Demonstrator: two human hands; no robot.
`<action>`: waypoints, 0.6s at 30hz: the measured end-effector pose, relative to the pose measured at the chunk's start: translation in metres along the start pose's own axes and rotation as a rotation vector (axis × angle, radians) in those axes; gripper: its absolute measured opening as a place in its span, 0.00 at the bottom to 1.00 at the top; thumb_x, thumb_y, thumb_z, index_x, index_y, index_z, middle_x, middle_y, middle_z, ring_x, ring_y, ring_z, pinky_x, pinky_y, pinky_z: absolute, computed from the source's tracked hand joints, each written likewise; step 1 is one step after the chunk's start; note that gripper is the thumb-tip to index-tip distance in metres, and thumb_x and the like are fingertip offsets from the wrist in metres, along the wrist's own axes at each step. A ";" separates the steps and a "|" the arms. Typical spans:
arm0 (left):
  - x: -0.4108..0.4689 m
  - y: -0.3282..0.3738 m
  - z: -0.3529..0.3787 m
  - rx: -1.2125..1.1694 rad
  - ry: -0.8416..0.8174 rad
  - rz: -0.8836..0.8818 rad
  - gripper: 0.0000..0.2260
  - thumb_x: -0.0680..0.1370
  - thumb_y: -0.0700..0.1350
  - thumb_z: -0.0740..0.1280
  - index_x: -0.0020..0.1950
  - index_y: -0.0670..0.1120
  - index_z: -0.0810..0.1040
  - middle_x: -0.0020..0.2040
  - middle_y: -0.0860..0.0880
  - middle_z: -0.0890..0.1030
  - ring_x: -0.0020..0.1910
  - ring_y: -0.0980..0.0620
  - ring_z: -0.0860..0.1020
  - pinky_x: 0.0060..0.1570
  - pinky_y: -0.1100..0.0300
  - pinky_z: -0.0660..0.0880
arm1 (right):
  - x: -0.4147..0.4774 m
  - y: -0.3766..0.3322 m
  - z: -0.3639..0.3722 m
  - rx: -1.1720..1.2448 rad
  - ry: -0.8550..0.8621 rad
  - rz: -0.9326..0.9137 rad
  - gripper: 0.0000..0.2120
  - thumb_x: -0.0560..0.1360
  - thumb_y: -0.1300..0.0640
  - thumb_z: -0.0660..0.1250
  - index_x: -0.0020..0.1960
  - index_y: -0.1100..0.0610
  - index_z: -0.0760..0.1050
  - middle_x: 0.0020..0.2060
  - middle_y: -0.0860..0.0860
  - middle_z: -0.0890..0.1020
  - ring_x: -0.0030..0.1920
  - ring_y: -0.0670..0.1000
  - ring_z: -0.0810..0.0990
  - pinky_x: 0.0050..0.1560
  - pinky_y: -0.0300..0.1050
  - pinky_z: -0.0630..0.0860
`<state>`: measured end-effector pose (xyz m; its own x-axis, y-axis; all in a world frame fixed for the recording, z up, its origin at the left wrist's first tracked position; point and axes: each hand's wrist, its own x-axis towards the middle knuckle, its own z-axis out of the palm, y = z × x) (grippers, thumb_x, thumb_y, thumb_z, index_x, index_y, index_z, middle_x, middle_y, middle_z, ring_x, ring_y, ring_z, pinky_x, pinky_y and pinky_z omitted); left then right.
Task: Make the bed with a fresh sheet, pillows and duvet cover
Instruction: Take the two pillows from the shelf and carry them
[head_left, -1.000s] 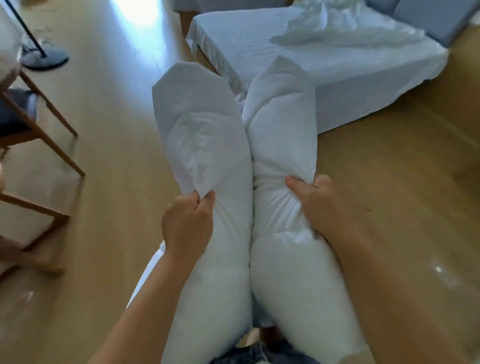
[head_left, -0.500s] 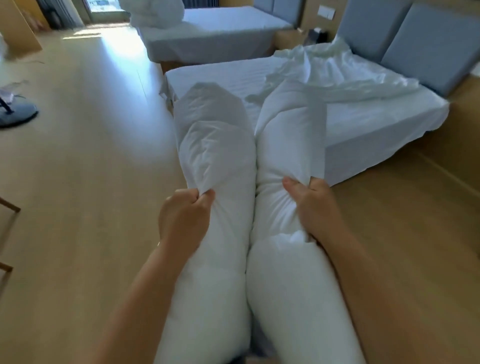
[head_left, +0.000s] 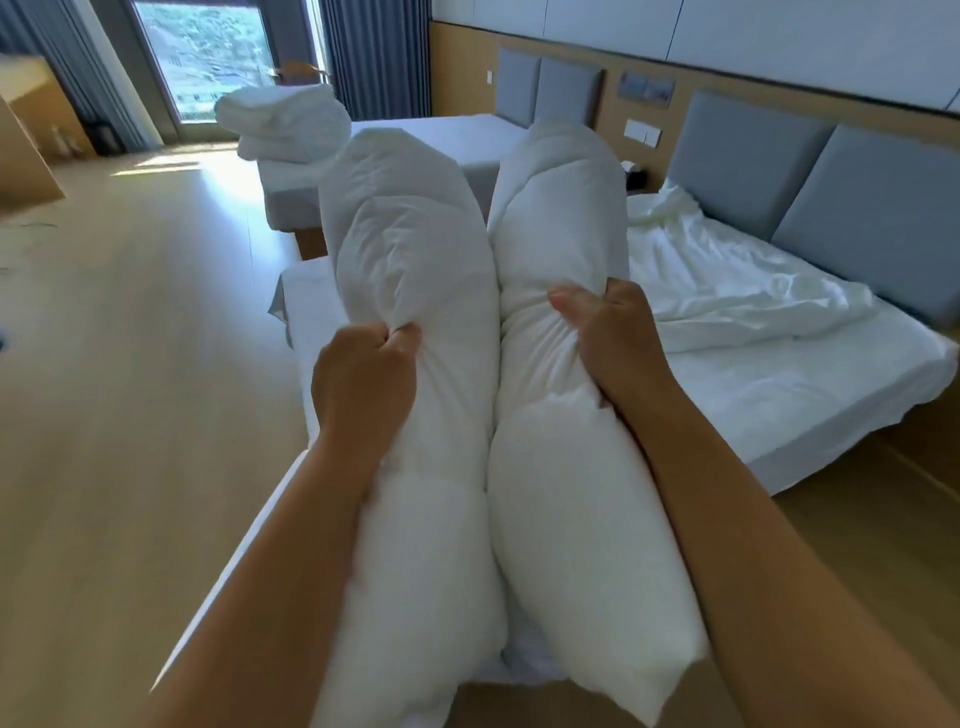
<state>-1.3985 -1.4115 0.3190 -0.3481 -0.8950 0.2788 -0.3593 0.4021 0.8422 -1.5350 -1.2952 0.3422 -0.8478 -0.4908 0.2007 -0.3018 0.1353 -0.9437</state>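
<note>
Holding two plump white fabric pillows upright, touching, by the near white-sheeted bed (head_left: 779, 405), we pinched the left pillow (head_left: 410, 244) in our left grip (head_left: 363, 384) and bunched the right pillow (head_left: 558, 208) in our right grip (head_left: 610, 343). Pillow placement seemed in hand; next, both belonged against the grey padded headboard (head_left: 857, 208).

Two plump white pillows (head_left: 415, 249) hide much of the white-sheeted bed (head_left: 779, 395). The tan box (head_left: 26, 150) at left is blurred.

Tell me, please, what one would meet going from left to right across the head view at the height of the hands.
Wooden floor → left hand → left pillow → right pillow → right hand → crumpled white linen → grey headboard.
</note>
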 end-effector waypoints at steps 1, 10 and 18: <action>0.025 0.010 0.018 0.005 0.018 -0.002 0.24 0.75 0.44 0.65 0.22 0.45 0.60 0.20 0.52 0.60 0.24 0.53 0.62 0.28 0.58 0.58 | 0.035 0.002 0.001 0.017 -0.007 -0.018 0.12 0.74 0.54 0.68 0.44 0.65 0.78 0.38 0.56 0.81 0.44 0.57 0.81 0.52 0.54 0.77; 0.211 -0.018 0.237 0.387 0.125 -0.217 0.20 0.79 0.55 0.58 0.48 0.39 0.77 0.46 0.37 0.80 0.48 0.37 0.77 0.42 0.56 0.65 | 0.331 0.133 0.052 -0.062 -0.262 -0.110 0.11 0.75 0.49 0.66 0.47 0.57 0.76 0.41 0.51 0.81 0.48 0.55 0.80 0.53 0.50 0.76; 0.224 -0.169 0.430 0.905 -0.276 -0.571 0.34 0.80 0.60 0.46 0.77 0.38 0.41 0.77 0.36 0.47 0.76 0.39 0.46 0.72 0.45 0.43 | 0.404 0.371 0.111 -0.903 -1.061 0.088 0.41 0.76 0.34 0.52 0.76 0.51 0.32 0.76 0.54 0.36 0.76 0.55 0.36 0.72 0.59 0.37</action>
<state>-1.7884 -1.5972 0.0411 -0.0702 -0.9654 -0.2510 -0.9903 0.0372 0.1336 -1.9410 -1.5390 0.0440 -0.2705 -0.8065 -0.5256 -0.7831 0.5020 -0.3672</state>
